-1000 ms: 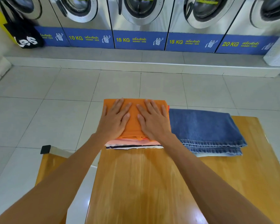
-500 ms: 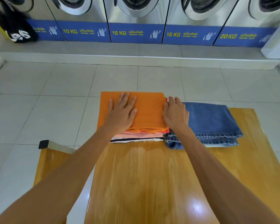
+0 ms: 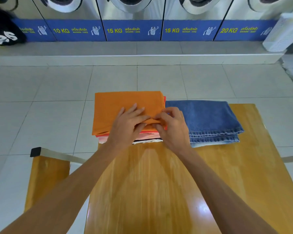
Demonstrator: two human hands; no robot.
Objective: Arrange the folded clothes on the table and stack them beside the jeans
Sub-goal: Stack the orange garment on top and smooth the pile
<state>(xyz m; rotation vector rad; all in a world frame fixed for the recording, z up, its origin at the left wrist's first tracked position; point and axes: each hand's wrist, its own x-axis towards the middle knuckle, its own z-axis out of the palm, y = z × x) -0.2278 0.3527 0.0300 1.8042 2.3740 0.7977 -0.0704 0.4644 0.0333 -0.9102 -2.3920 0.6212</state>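
Observation:
A stack of folded clothes with an orange garment (image 3: 125,105) on top sits at the far left corner of the wooden table (image 3: 159,183), overhanging its far edge. Pink, white and dark layers (image 3: 147,138) show beneath it. Folded blue jeans (image 3: 205,119) lie right beside the stack, touching it. My left hand (image 3: 127,124) rests on the orange garment's near edge with fingers bunching the cloth. My right hand (image 3: 172,125) pinches the same edge at the near right corner.
A wooden bench (image 3: 46,176) with a metal bar (image 3: 57,154) stands left of the table. Washing machines (image 3: 132,17) line the far wall on a raised step. A black bag (image 3: 3,32) hangs at far left, a white basket (image 3: 282,32) at far right.
My right hand left the jeans' edge and came back to the orange garment. Both hands drew together at its near right edge and now pinch the cloth.

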